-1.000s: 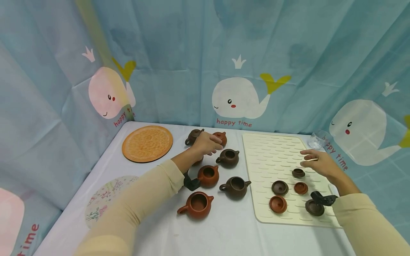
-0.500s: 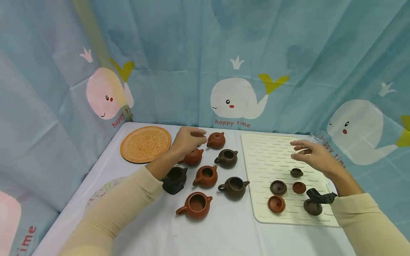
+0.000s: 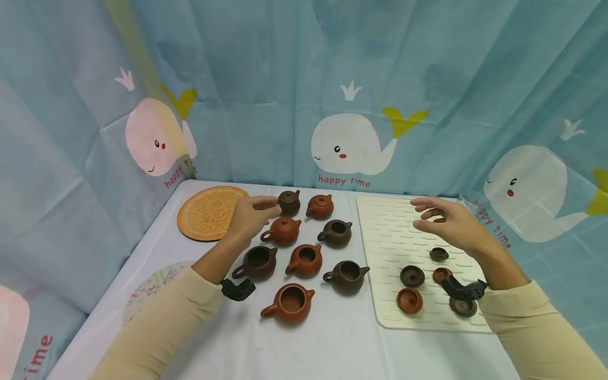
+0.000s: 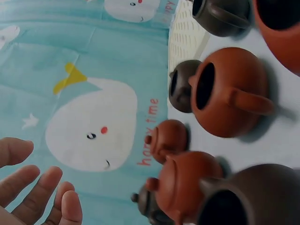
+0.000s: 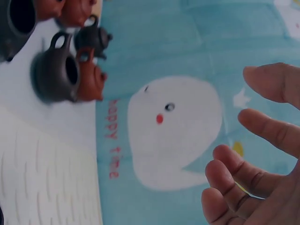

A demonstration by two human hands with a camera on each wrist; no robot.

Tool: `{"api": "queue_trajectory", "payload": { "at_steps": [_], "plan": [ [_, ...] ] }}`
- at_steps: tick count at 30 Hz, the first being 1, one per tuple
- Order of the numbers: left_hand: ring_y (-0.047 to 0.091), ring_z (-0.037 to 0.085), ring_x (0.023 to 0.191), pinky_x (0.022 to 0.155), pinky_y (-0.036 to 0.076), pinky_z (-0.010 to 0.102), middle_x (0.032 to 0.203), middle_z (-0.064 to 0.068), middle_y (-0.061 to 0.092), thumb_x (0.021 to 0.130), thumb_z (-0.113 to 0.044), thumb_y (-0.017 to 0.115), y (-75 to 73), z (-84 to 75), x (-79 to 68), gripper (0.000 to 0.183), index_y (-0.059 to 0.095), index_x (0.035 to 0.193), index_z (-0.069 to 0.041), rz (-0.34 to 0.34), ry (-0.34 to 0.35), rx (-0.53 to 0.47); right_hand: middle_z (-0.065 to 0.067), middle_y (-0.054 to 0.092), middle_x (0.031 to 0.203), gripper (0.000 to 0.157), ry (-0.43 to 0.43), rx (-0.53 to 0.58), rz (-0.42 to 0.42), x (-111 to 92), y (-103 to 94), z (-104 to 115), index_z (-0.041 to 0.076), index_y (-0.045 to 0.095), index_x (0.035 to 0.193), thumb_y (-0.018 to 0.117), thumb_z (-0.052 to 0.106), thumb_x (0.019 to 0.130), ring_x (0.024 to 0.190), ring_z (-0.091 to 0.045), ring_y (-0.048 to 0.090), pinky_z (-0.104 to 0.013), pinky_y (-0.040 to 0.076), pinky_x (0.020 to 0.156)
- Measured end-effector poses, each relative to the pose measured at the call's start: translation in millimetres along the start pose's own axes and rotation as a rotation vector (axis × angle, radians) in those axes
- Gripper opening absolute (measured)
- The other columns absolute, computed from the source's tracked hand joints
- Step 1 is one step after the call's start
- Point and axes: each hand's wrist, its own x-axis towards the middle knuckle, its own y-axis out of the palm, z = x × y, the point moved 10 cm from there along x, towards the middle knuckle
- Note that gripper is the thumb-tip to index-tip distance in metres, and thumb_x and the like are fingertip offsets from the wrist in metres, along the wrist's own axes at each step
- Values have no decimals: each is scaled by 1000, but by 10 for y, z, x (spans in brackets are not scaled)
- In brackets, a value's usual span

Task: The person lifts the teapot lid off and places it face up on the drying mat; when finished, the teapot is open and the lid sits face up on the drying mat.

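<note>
My left hand hovers in the air left of the teapots, holding nothing, its fingers loosely bent. Closest to it are a lidded red clay teapot and a lidded dark teapot. Another lidded red teapot stands at the back. Lidless ones include a dark teapot, a red teapot and a front red teapot. Above the cream mat my right hand is raised with nothing in it, thumb and fingers apart. Below it lie a small dark lid and a red lid.
Two more lidless dark teapots, a rear one and a front one, stand left of the mat. An orange round mat and a floral round mat lie at left. A clear glass container is behind the right hand. A curtain encloses the table.
My left hand has moved left from over the back teapots, uncovering the lidded dark and red ones. My right hand has shifted slightly left and up over the mat. The teapots and lids stay put.
</note>
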Motion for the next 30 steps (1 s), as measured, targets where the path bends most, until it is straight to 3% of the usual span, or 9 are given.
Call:
{"api": "queue_trajectory", "payload": {
  "at_steps": [7, 15, 23, 30],
  "plan": [
    [57, 28, 107, 84, 48, 41, 121, 12, 61, 89, -15, 70, -126, 417, 104, 35, 66, 122, -3, -13, -121, -10, -12, 55, 120, 44, -83, 92, -28, 90, 93, 265, 5, 53, 135, 66, 17, 94, 97, -22, 55, -28, 50, 74],
    [50, 37, 115, 90, 46, 44, 128, 15, 54, 89, -13, 69, -111, 862, 194, 37, 64, 125, -3, 17, -314, 1, -12, 57, 115, 39, -119, 166, -29, 290, 276, 474, 7, 58, 130, 67, 14, 92, 96, -25, 54, -30, 49, 74],
    [48, 35, 112, 90, 46, 44, 130, 15, 50, 91, -14, 67, -91, 1069, 252, 38, 63, 126, -2, 43, -382, 61, -13, 60, 114, 40, -117, 265, -2, 621, 623, 603, 6, 61, 126, 71, 14, 89, 95, -28, 58, -38, 49, 76],
    [51, 34, 112, 90, 45, 45, 124, 14, 58, 90, -15, 69, -129, 1234, 232, 34, 67, 122, -4, 46, -448, 106, -14, 61, 112, 39, -118, 306, 63, 915, 1003, 683, 8, 63, 124, 72, 15, 87, 97, -28, 58, -42, 49, 79]
  ]
}}
